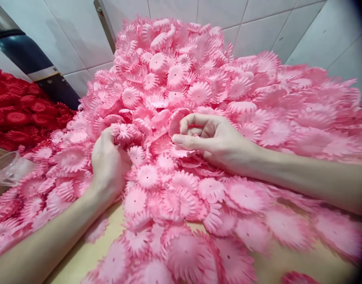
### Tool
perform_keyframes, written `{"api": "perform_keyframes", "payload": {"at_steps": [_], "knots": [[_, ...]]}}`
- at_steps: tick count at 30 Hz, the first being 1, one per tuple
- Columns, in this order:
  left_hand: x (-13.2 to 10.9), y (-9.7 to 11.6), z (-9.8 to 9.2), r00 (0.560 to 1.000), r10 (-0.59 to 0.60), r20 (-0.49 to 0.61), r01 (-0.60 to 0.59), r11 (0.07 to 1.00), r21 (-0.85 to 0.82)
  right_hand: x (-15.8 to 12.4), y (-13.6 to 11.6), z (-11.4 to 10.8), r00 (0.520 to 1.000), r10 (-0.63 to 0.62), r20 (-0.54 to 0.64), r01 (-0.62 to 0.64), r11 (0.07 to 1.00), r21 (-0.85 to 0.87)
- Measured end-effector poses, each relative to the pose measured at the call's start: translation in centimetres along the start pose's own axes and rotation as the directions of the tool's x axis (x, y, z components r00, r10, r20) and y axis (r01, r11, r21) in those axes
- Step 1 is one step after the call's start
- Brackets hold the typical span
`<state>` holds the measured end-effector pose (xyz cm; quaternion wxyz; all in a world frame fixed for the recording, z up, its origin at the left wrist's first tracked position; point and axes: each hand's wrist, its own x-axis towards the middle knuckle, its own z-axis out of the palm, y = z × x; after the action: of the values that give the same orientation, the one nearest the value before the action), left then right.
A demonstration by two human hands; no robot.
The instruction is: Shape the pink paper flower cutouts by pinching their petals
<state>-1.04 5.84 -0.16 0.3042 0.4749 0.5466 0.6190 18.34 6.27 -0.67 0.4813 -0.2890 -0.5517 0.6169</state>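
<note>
A big heap of pink flower-shaped petal pieces [175, 75], many with a small centre hole, surrounds both hands. My left hand [108, 163] is closed at the left of the heap's middle, with a small bunch of pink petal pieces [123, 132] at its fingers; its fingertips are mostly hidden. To the right, my right hand [210, 138] has curled fingers, thumb and forefinger close together beside an upright pink petal piece [176, 120]. A trace of pink shows within those fingers, but what they pinch is unclear.
Red petal pieces [18, 114] are piled at the left. A dark blue bottle [36, 55] leans behind them. A clear plastic container [6, 167] sits at the left edge. Behind the heap rises a white tiled wall [71, 27]. Loose pink pieces lie over the yellowish tabletop [106, 236].
</note>
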Motion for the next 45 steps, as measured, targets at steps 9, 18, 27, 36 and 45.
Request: {"api": "perform_keyframes", "payload": {"at_steps": [9,18,27,36,45], "knots": [[-0.5,0.8,-0.4,0.960,0.121,0.252,-0.145,0.986,0.079,-0.3,-0.2,-0.3,0.992,0.108,0.072,-0.106,0.994,-0.035],[-1.2,1.5,-0.9,0.773,0.254,0.582,-0.435,0.879,0.194,-0.2,-0.3,-0.3,0.991,0.086,0.104,-0.079,0.995,-0.065],[-1.4,1.4,-1.0,0.770,0.294,0.566,-0.408,0.909,0.082,0.0,-0.4,0.1,0.996,0.047,0.072,-0.043,0.998,-0.053],[-1.5,1.4,-0.7,0.696,0.284,0.659,-0.479,0.868,0.132,-0.2,-0.3,0.1,0.999,0.035,0.039,-0.028,0.984,-0.177],[-1.6,1.6,-0.8,0.694,0.300,0.654,-0.522,0.836,0.169,-0.2,-0.5,-0.2,0.990,-0.070,0.123,0.099,0.965,-0.243]]}}
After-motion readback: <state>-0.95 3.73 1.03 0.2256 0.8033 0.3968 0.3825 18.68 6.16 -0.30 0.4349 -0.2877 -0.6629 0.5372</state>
